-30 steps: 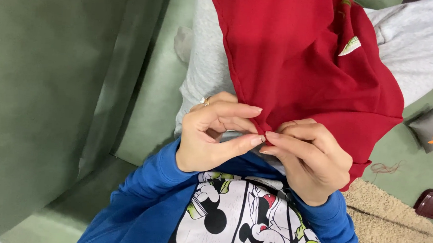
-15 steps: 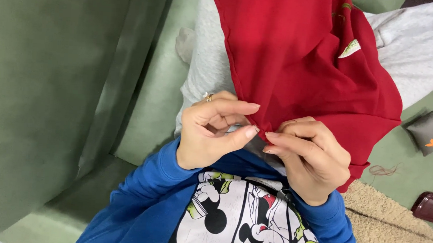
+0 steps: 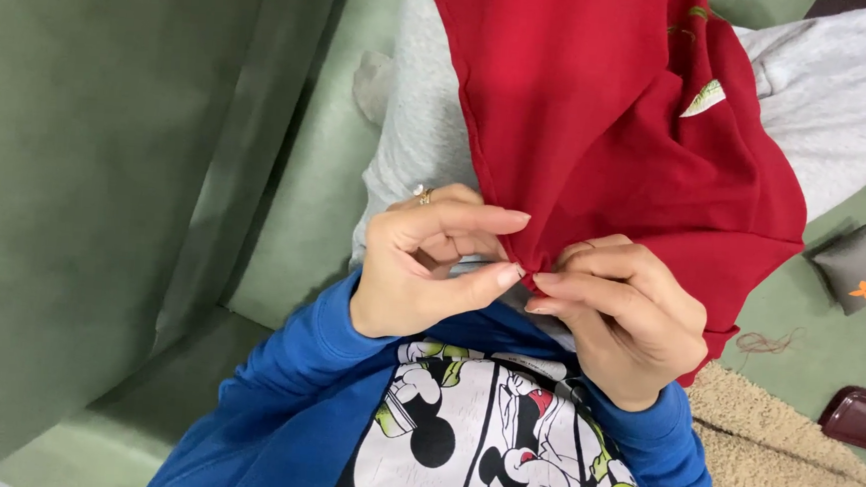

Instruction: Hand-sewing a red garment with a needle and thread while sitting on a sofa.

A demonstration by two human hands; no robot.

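Note:
A red garment [image 3: 600,133] lies draped over my lap, with a small pale tag [image 3: 704,98] near its upper right. My left hand [image 3: 432,264], wearing a ring, pinches the garment's lower edge between thumb and forefinger. My right hand [image 3: 619,315] grips the same edge just to the right, fingertips almost touching the left thumb. A thin needle-like glint shows between the fingers, too small to be sure. Blue sleeves and a white cartoon-print shirt [image 3: 501,448] fill the bottom of the view.
Grey trousers [image 3: 843,88] lie under the garment. A green sofa [image 3: 108,153] fills the left. A small grey pouch with an orange mark [image 3: 852,269] and loose thread [image 3: 768,342] lie on the green cushion at right. A beige rug [image 3: 790,466] and a dark red object [image 3: 863,418] sit lower right.
My left forefinger has straightened out over the fabric edge and the thumb has shifted. My right hand holds the edge in nearly the same place.

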